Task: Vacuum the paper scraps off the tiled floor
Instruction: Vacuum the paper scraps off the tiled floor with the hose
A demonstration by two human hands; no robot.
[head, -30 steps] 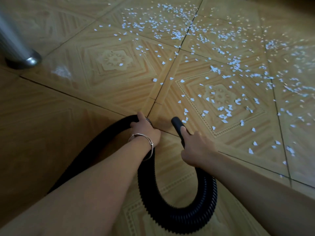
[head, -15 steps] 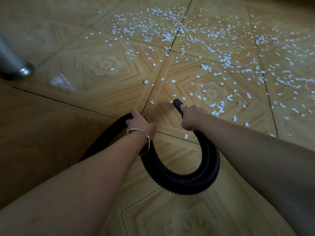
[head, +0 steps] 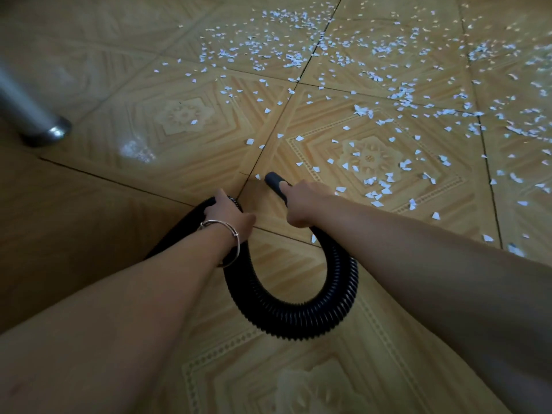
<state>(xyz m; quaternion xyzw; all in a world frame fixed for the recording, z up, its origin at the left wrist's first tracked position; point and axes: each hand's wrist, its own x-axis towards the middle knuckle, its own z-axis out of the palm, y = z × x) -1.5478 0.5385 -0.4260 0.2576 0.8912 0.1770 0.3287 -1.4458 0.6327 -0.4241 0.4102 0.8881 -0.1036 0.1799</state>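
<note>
Both hands grip the hose (head: 298, 321): left hand (head: 228, 215) on its far bend, right hand (head: 301, 204) behind the nozzle (head: 273, 180); paper scraps (head: 376, 186) lie beyond.

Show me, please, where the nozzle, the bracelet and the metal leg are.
nozzle (head: 274, 183), head view, on its dark tip.
bracelet (head: 222, 223), head view, on the band across the wrist.
metal leg (head: 27, 112), head view, on its shaft.

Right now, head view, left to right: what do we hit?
Metal leg → left hand gripping the hose → nozzle → right hand gripping the nozzle → dense patch of paper scraps.
</note>
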